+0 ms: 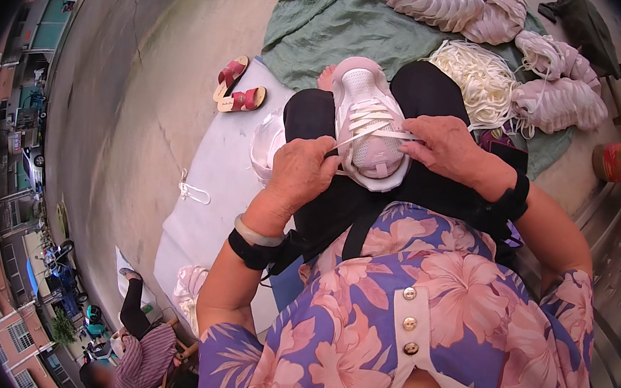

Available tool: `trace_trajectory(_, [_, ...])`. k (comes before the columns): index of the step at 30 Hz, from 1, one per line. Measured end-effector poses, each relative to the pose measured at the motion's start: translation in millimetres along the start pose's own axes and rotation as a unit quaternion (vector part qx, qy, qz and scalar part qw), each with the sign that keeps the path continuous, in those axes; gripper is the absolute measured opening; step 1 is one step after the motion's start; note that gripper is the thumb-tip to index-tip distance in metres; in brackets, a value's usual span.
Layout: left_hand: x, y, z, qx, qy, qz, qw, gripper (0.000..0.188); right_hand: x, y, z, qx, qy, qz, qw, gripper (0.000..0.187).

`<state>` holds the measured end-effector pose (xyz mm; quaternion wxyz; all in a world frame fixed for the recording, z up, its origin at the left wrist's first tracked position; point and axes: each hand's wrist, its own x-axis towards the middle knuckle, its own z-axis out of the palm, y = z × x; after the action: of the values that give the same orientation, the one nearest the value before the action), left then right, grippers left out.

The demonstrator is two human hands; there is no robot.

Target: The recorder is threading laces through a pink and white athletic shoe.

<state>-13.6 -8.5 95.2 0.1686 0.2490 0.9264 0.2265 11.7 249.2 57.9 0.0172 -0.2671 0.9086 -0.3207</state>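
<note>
A pale pink and white sneaker upper (368, 97) lies between my knees. White shoelace (371, 117) crosses back and forth over its opening. My left hand (301, 168) pinches one lace end at the shoe's left side. On the other side, my right hand (446, 144) grips the other lace end between thumb and fingers. Both ends are drawn outward from the shoe, away from each other. My fingers partly hide the lace tips.
A heap of loose white laces (475, 82) lies on green cloth (330, 24) beyond my right knee. Near it are stacked pink shoe uppers (562, 104) and a plastic jar (620, 163). Red sandals (243, 88) stand left. A seated person (142, 359) is at lower left.
</note>
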Motion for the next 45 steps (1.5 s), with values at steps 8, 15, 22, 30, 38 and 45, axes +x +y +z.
trace_trajectory(8, [2,33,-25,0.165,0.259,0.272,0.912,0.021,50,-6,10,0.186,0.141,-0.021,0.972,0.025])
trace_trajectory(15, [17,41,-33,0.200,0.316,0.305,0.876,0.022,51,-22,-49,0.535,-0.007,0.094,0.840,0.026])
trace_trajectory(22, [27,69,8,-0.026,0.140,0.239,0.960,0.014,4,36,-140,0.698,0.233,-0.010,0.677,0.018])
trace_trajectory(30, [77,79,42,0.015,-0.057,0.096,0.994,0.014,-56,63,-206,0.641,0.393,0.006,0.659,0.019])
trace_trajectory(38, [82,71,36,-0.019,-0.084,0.061,0.994,0.012,-92,102,-211,0.677,0.347,-0.032,0.648,0.031])
trace_trajectory(45, [42,64,-77,-0.520,-0.065,-0.030,0.851,0.018,-127,156,-175,0.635,0.345,0.060,0.689,0.034])
